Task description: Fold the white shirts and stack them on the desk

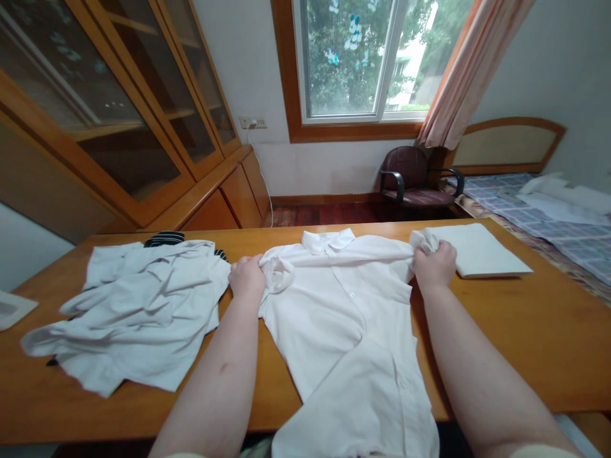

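Observation:
A white collared shirt (329,299) lies front up on the wooden table, collar at the far side. Its lower part is skewed and hangs over the near table edge. My left hand (247,280) is closed on the shirt's left shoulder and sleeve area. On the other side, my right hand (435,264) grips the bunched right sleeve, close to a folded white cloth (491,249). Fabric stretches between both hands along the shoulders. To the left of my left hand lies a rumpled heap of white clothes (143,312), with black striped fabric (165,238) showing at its far edge.
The wooden table (534,337) spans the view. A white object (14,308) sits at its left edge. Beyond stand a glass-door cabinet (143,127), an armchair (415,178) and a bed (539,210), with a window (353,63) behind.

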{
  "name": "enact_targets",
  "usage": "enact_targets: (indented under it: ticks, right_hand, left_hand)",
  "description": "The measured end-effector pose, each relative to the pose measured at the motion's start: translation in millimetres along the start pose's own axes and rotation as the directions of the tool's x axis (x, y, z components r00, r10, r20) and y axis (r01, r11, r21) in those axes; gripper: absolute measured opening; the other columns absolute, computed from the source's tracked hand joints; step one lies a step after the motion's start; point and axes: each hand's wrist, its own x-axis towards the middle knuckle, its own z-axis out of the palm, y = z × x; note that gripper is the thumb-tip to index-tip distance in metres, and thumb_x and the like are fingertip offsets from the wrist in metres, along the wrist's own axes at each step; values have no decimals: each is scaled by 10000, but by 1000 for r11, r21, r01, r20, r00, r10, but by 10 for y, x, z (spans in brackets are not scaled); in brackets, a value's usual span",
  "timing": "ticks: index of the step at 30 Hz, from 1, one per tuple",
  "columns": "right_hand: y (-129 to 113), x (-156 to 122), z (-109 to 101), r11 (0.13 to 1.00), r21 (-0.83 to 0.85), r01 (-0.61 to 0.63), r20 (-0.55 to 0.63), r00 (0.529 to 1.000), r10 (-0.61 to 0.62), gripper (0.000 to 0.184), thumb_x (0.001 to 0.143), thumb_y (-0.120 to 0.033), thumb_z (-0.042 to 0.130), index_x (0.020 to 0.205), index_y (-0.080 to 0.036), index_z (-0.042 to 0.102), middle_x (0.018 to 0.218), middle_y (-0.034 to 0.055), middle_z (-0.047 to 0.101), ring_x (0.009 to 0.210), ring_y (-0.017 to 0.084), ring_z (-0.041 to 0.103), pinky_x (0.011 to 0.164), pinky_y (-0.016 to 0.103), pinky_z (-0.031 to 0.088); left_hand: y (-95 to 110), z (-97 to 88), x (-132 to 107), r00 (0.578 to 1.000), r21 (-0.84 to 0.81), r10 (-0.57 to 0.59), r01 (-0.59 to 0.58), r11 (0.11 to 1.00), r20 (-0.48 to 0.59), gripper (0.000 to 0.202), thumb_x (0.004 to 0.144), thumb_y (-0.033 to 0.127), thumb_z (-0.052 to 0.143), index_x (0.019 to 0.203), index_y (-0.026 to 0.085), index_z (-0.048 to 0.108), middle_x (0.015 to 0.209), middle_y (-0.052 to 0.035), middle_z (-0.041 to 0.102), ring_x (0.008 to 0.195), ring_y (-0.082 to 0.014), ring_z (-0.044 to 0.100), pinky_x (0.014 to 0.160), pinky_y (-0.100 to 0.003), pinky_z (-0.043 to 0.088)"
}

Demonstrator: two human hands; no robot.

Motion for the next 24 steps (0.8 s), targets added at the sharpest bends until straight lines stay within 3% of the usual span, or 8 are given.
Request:
enact_targets:
  ticks: [4,7,10,12,15,18,21,24]
  right_hand:
    - [-25,-58,73,994,53,95,-35,995,-94,553,723,-376,563,1182,-87,457,1118,195,513,1094,325,459,926,447,364]
    - [-53,-90,79,981,60,185,-36,982,-183,610,768,-409,523,1255,-58,414,1184,212,502,1144,318,437,945,425,353]
    - [-93,-102,33,971,17,238,53,970,-239,517,837,-448,431,1215,-103,501,1133,172,562,1081,298,478,907,406,360]
    - [-125,-103,-1,974,-71,217,165,965,-203,438,864,-467,379,1061,-157,618,1004,133,617,1001,295,507,880,420,351]
    - [-174,-110,-21,962,-203,184,316,942,-113,424,840,-511,409,874,-185,678,953,124,627,964,302,519,865,436,347]
    - [-205,-126,-4,958,-242,154,395,917,-48,533,777,-605,468,1045,-177,639,1137,156,567,1036,315,513,855,425,376]
    - [-195,-133,22,962,-218,164,498,867,-35,700,735,-660,493,1256,-193,518,1242,165,512,1070,316,517,828,404,403]
    - [-161,-127,42,956,-208,208,598,801,-45,558,753,-554,532,1196,-217,575,1108,133,597,969,291,566,767,366,414]
  left_hand:
    - [11,7,6,997,-99,25,-32,995,-75,440,792,123,423,1143,263,646,1078,-101,617,957,-293,536,796,-388,430]
    - [-7,3,47,969,-191,43,-92,977,-244,427,761,83,419,1096,209,653,1043,-96,619,987,-262,534,893,-371,405]
    - [-26,2,94,921,-276,14,-131,952,-389,356,751,86,414,1000,177,650,1003,-94,607,1018,-240,527,956,-354,382]
    - [-17,7,106,922,-293,20,-143,945,-386,329,765,105,409,990,170,641,1016,-102,599,1050,-235,520,979,-354,371]
    - [46,9,70,966,-248,44,-109,963,-253,329,844,240,413,1085,170,626,1174,-134,563,1182,-274,451,1037,-432,307]
    - [139,3,-20,999,-186,41,-47,981,-35,485,861,487,406,1260,246,538,1420,-136,383,1340,-381,235,1015,-605,239]
    - [208,5,-100,965,-139,126,-95,986,232,674,736,637,517,1332,328,455,1523,-100,210,1373,-435,94,970,-676,222]
    - [239,8,-119,913,-131,202,-166,978,354,670,668,596,608,1257,290,522,1475,-119,314,1338,-412,234,982,-581,298]
